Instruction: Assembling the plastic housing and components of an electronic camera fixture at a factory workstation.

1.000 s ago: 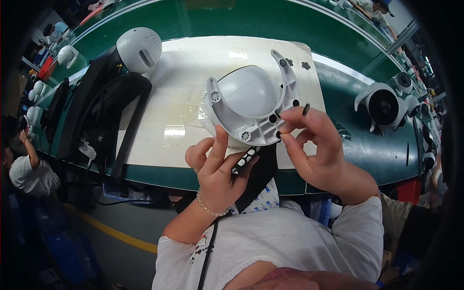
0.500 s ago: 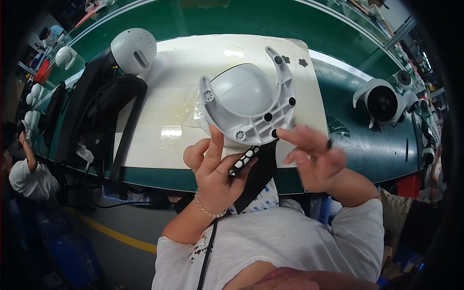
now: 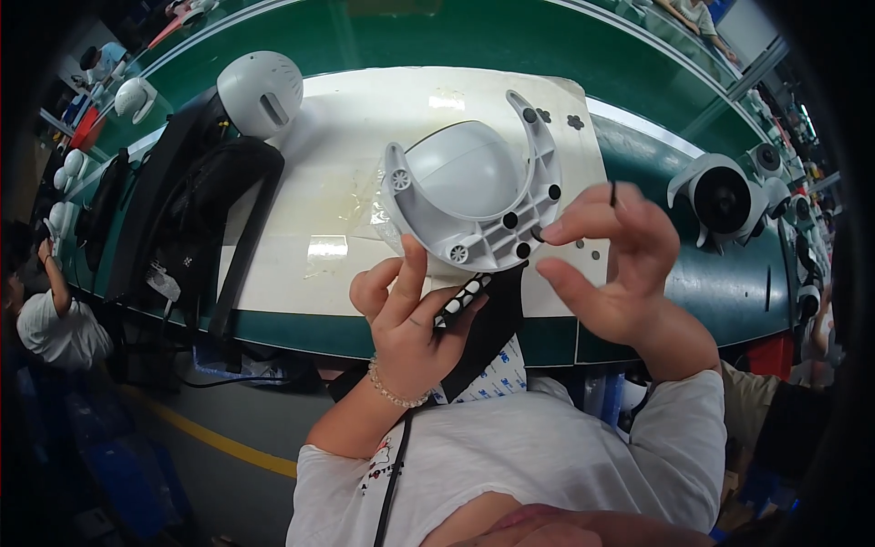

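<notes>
A white curved plastic housing (image 3: 465, 169) lies on the pale board, its ribbed stand part facing me. Several small round black pads (image 3: 509, 221) sit on its ribs, and two spoked round sockets show without pads. My left hand (image 3: 406, 310) pinches a black strip with white round holes (image 3: 462, 301), its index finger raised against the housing's near edge. My right hand (image 3: 624, 260) is off the housing's right side, thumb and index finger apart. A dark spot shows at its index fingertip; whether it is a pad or the nail, I cannot tell.
The pale board (image 3: 355, 118) covers part of the green table. Left stands another white rounded housing (image 3: 262, 94) beside black fabric-like parts (image 3: 196, 196). At right is a white unit with a black round face (image 3: 721, 196). Black flower-shaped marks (image 3: 575, 122) lie on the board. Other people work farther off.
My right hand has moved from the pad at the housing's near edge, up and to the right, and its fingers have bent. My left hand and the housing have barely shifted.
</notes>
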Motion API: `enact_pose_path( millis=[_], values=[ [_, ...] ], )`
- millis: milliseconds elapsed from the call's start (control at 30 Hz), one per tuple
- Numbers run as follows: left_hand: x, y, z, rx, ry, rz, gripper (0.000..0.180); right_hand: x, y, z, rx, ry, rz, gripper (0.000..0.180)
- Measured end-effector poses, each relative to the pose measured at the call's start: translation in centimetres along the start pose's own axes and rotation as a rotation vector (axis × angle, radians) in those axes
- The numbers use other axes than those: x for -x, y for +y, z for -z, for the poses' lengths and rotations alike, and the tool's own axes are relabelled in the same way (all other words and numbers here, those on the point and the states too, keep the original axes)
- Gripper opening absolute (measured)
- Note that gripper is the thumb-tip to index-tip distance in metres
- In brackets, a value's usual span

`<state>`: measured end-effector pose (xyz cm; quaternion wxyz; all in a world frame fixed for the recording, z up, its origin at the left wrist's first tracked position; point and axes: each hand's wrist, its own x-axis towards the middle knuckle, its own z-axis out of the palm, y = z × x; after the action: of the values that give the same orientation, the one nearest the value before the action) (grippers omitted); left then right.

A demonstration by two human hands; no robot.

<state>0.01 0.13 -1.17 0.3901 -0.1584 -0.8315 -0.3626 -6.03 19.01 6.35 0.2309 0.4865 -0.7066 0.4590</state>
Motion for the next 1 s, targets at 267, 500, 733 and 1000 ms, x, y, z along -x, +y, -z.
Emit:
enact_pose_path(
  millis=[267,500,733,1000],
  values=[
    [-0.2,0.0,0.2,0.039,0.012,0.013,0.027,-2.2,-0.8,-2.5,-0.051,-0.291,-0.219,0.053],
    [0.0,-0.1,0.1,0.042,0.008,0.01,0.023,-1.9,-0.6,-4.1,0.194,-0.04,0.03,0.041],
    [0.0,-0.3,-0.1,0.059,0.027,-0.012,0.023,-0.3,-1.1,-3.5,0.475,-0.088,0.17,0.038],
    [-0.2,0.0,0.2,0.044,0.01,0.026,0.022,-4.5,-1.1,-1.7,0.224,-0.222,-0.077,0.025]
  ],
)
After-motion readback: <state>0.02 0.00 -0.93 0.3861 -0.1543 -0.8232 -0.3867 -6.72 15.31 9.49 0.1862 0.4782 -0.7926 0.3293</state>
